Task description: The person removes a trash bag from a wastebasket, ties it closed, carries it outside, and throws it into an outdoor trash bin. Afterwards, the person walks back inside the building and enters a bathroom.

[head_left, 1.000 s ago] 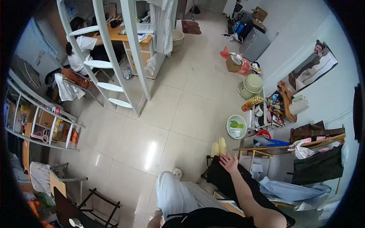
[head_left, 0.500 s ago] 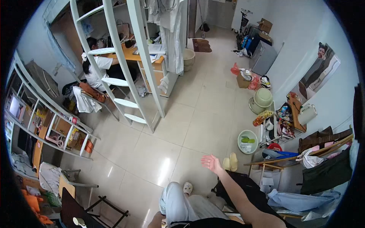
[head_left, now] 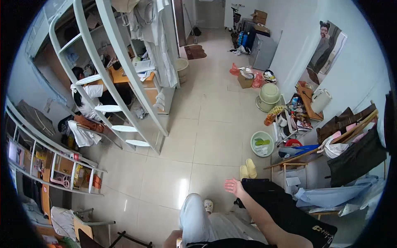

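Note:
My right hand is stretched out over the floor, palm up with the fingers apart and nothing in it. Just beyond it lies a pair of yellow slippers. Beside the hand and under my forearm is a black bag or case with light lettering. My left hand shows only in part at the bottom edge, beside my light-trousered knee; its fingers are hidden. A small pale object shows next to it, too cut off to name.
A white bunk ladder rises at left, with a seated person at a desk behind it. A green basin, a cluttered rack and a wooden clothes rack line the right side. Tiled floor runs toward the door.
The view has swung to the right, so the ladder and furniture sit further left. My right hand stays outstretched and open, now closer to the black bag.

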### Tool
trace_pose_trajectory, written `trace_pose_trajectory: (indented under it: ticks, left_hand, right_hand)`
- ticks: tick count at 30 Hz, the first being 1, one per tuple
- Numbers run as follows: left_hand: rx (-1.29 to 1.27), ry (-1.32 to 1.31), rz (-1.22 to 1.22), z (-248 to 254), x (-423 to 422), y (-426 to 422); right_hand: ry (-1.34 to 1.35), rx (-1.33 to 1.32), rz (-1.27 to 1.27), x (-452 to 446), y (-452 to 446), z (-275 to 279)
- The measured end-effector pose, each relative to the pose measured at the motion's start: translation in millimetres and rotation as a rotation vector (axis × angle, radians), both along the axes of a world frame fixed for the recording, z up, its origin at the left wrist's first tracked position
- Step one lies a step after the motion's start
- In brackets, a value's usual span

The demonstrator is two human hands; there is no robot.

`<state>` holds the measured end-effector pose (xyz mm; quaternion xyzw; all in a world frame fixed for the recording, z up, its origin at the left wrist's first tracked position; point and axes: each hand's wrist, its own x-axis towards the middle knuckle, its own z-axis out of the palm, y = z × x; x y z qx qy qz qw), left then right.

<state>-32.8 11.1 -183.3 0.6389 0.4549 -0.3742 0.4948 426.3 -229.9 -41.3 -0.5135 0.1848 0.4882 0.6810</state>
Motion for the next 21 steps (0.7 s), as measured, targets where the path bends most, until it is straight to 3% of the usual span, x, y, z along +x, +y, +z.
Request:
trace_pose_trajectory:
  ticks: [8,10,15,19,21]
  left_hand:
    - [-0.11,0.175,0.122,12.3,-29.5,45.6]
    - [-0.113,0.239,0.174,17.0,-22.5,77.0]
    - [-0.102,0.303,0.272,25.9,44.0,128.4]
    - [-0.165,0.165,0.105,30.0,115.4,149.6]
    - [-0.174,0.099,-0.004,32.3,163.9,185.8]
  right_hand:
    - [-0.007,-0.143,-0.035,-24.6,-40.6,-11.9]
    - [-0.011,-0.291,0.013,-27.1,-46.0,-30.9]
    - [0.028,-0.399,0.0,-35.2,-85.5,-100.0]
    - [0.195,-0.667,0.017,-42.3,-89.2,-125.6]
    - [0.198,-0.756,-0.427,-57.5,-75.6,-112.4]
